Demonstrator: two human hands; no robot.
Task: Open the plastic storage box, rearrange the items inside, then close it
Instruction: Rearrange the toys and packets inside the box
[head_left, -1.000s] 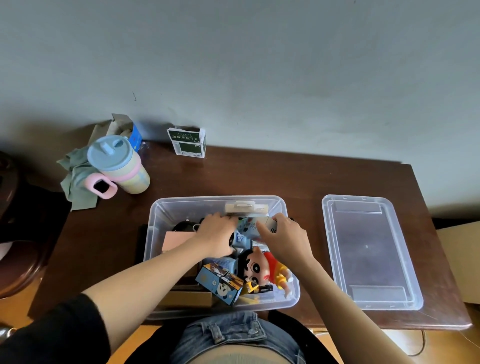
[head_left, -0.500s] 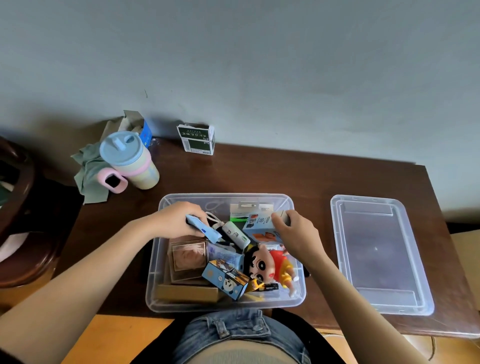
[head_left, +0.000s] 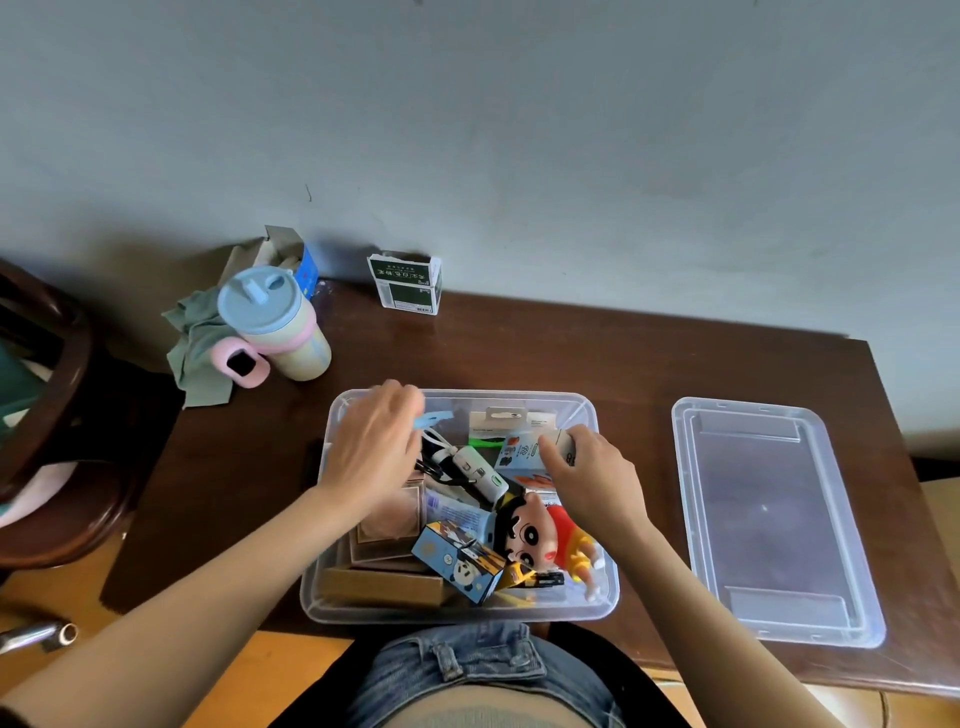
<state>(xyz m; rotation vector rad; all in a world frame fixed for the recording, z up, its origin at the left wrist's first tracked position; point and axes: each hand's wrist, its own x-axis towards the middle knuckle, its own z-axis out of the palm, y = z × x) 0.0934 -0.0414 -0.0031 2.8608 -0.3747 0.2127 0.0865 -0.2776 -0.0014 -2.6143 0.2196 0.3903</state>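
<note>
Inside open box (head_left: 602, 608) — left hand (head_left: 371, 452) gripping blue stick (head_left: 434, 418), right hand (head_left: 589, 473) pinching carton (head_left: 522, 454).

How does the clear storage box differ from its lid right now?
The storage box is deep and crowded with toys and small cartons; the lid is shallow and holds nothing. The box sits at the table's near edge in front of the person, while the lid lies apart to its right. Both hands, left hand and right hand, are in the box; neither touches the lid. Both are clear plastic rectangles with rounded corners.
</note>
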